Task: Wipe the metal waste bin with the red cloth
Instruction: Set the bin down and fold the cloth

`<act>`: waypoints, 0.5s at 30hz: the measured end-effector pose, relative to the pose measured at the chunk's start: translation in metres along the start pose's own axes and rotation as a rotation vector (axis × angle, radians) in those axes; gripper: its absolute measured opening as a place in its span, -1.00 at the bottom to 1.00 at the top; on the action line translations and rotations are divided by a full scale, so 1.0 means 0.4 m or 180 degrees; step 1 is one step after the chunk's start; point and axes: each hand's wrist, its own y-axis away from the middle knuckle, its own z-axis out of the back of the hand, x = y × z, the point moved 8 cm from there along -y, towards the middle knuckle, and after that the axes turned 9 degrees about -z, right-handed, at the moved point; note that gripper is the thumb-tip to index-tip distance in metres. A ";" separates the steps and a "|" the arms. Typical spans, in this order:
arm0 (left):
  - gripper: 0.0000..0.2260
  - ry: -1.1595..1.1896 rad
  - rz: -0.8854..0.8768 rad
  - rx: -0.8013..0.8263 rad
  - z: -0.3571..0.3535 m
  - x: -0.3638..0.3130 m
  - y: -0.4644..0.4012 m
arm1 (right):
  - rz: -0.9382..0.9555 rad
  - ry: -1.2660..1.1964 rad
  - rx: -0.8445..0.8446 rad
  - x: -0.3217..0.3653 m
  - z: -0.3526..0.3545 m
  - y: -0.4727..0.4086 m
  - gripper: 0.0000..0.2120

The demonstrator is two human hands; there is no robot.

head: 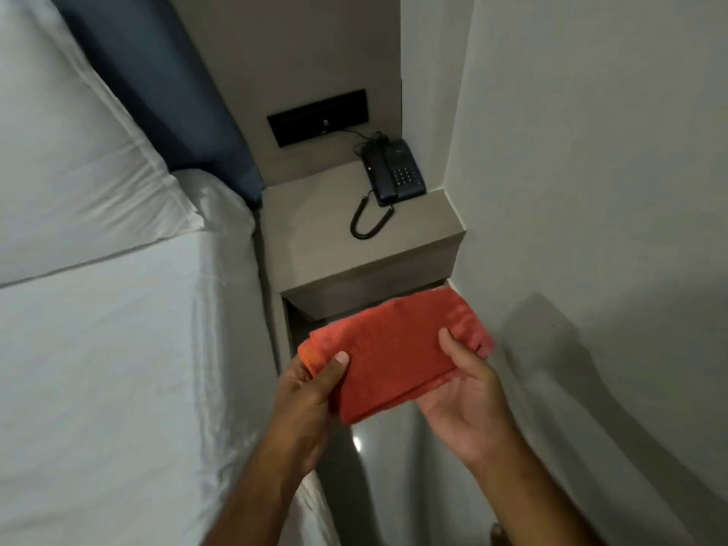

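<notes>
A folded red cloth (390, 352) is held flat between both hands in front of the bedside table. My left hand (307, 403) pinches its left end with the thumb on top. At the right end, my right hand (468, 403) supports the cloth from below, thumb pressed on its upper face. No metal waste bin is in view.
A grey bedside table (315, 230) carries a black telephone (394, 173) with a coiled cord. A black socket panel (317, 117) is on the wall behind it. A white bed (118, 348) fills the left. A white wall (591, 191) stands at the right. A narrow glossy floor strip (378, 466) runs below my hands.
</notes>
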 end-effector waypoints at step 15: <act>-0.76 -0.0459 -0.0276 -0.0402 0.029 -0.279 -0.348 | 0.0097 0.2119 -0.1011 0.263 -0.178 -0.286 -0.86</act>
